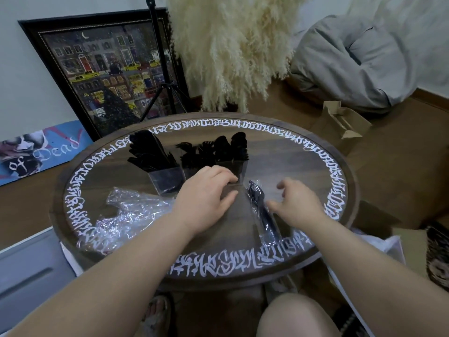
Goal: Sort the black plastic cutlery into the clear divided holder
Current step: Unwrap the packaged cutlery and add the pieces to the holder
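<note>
Fingers of my left hand curl against the clear divided holder's near wall, steadying it; whether they pinch it, I cannot tell. Between both hands lies a wrapped bundle of black cutlery. Right-hand fingers hover spread, empty, beside it. Tugging the slippery wrap could tip the loaded holder across the worktop.

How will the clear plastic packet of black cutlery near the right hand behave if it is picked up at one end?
The clear plastic packet of black cutlery is long and narrow, so it probably stays fairly stiff, held straight by the pieces inside. Its glossy, crinkled wrap looks slippery, so it may slide in the right hand. It is likely light, being thin plastic.
</note>
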`<state>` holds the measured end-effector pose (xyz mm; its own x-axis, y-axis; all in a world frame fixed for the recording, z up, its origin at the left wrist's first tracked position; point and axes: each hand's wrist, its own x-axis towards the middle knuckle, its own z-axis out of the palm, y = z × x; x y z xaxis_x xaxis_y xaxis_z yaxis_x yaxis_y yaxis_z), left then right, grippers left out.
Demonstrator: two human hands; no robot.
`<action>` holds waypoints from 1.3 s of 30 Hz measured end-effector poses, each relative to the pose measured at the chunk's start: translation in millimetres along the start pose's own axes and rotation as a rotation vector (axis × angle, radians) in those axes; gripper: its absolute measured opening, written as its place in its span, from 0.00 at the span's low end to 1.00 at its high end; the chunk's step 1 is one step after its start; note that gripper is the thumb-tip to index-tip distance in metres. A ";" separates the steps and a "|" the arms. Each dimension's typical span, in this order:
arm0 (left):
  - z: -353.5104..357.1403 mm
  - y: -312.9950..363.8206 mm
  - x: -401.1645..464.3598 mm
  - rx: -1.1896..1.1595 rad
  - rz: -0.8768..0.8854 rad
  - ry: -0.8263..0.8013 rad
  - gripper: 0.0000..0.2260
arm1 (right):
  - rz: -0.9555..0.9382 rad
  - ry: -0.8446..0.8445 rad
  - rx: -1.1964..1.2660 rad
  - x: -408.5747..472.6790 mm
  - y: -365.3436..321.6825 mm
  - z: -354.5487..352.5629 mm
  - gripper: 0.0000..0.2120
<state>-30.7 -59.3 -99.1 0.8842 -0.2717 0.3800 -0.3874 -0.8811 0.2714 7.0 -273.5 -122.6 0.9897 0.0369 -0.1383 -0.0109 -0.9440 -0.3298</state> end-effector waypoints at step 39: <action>-22.4 -12.1 -98.2 0.173 -0.247 -0.326 0.16 | -0.363 -0.151 0.478 -69.8 -54.7 17.0 0.10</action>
<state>-118.7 -13.2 -119.9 0.9917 -0.1279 0.0164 -0.1289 -0.9792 0.1568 -63.9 -218.9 -110.8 0.9115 0.4072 -0.0576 0.2257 -0.6125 -0.7576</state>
